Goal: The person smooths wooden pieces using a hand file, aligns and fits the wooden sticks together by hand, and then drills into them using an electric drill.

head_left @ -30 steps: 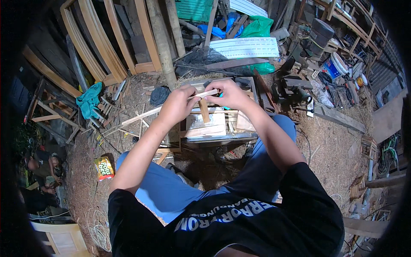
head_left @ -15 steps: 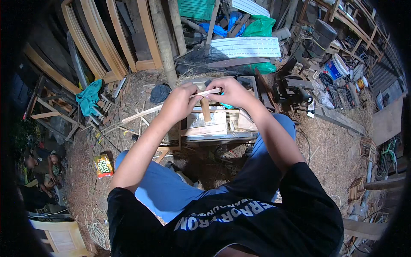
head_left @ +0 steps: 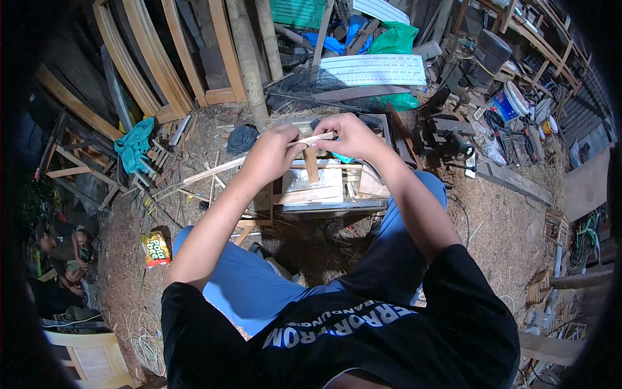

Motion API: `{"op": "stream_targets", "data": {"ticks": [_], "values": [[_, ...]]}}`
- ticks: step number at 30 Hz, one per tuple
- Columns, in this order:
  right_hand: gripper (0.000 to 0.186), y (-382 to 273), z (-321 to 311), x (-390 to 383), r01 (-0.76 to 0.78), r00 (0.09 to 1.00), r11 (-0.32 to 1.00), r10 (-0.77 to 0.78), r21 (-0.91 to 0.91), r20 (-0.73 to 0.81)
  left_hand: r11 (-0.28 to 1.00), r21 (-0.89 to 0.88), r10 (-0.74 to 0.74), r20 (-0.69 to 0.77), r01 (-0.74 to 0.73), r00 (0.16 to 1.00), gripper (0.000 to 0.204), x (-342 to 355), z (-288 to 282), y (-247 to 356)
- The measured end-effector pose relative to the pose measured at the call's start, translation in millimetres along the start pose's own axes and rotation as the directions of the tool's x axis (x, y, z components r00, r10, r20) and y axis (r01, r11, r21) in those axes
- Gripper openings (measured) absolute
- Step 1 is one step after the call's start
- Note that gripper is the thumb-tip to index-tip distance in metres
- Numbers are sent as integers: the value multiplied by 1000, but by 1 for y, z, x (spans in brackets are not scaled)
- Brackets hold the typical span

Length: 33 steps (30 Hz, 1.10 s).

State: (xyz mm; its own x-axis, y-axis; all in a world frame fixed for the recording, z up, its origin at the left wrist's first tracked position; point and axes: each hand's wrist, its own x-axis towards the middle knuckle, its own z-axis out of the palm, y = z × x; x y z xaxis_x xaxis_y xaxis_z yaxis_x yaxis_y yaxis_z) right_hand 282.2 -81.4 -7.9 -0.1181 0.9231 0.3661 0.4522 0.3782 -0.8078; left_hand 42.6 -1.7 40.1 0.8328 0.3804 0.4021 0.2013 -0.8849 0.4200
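Observation:
A long thin wooden strip (head_left: pixel 220 170) is gripped in both hands over a low workbench (head_left: pixel 337 208). My left hand (head_left: pixel 273 154) closes round it with the fingers pressed together. At the strip's right end, my right hand (head_left: pixel 350 136) pinches it between thumb and fingers. The strip's other end runs out past my left forearm, low over the ground. Just below my fingertips a short flat wooden piece (head_left: pixel 312 167) points toward me; whether my fingers also touch it, I cannot tell. Under it lies a pale board (head_left: pixel 304 183). Something turquoise (head_left: pixel 342 158) shows beneath my right hand.
Wooden frames (head_left: pixel 146 55) lean at the far left, near a teal cloth (head_left: pixel 135 146). A snack packet (head_left: pixel 155 249) lies left of my knee. Dark machinery (head_left: pixel 450 133) and a white-and-blue bucket (head_left: pixel 510 102) stand to the right. Another person (head_left: pixel 71 249) sits at the left edge.

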Motion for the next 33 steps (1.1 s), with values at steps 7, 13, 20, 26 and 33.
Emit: {"op": "stream_targets", "data": {"ticks": [7, 13, 20, 26, 33], "values": [[21, -20, 0, -3, -41, 999, 990, 42, -133, 5, 999, -39, -9, 12, 9, 1000, 21, -2, -2, -1], [21, -18, -2, -3, -95, 995, 982, 98, -162, 8, 1000, -1, 26, 23, -26, 999, 22, 0, -6, 0], [19, -14, -1, -3, -68, 998, 989, 69, -128, 9, 999, -32, -13, 16, 14, 1000, 22, 4, -9, 4], [20, -10, -1, -6, -32, 999, 991, 30, -128, -18, 999, -38, -9, 30, 11, 1000, 20, 5, -8, 4], [27, -26, -9, -9, -67, 997, 997, 67, -27, 26, 998, -45, -45, 36, 47, 998, 22, 5, -5, 4]]}}
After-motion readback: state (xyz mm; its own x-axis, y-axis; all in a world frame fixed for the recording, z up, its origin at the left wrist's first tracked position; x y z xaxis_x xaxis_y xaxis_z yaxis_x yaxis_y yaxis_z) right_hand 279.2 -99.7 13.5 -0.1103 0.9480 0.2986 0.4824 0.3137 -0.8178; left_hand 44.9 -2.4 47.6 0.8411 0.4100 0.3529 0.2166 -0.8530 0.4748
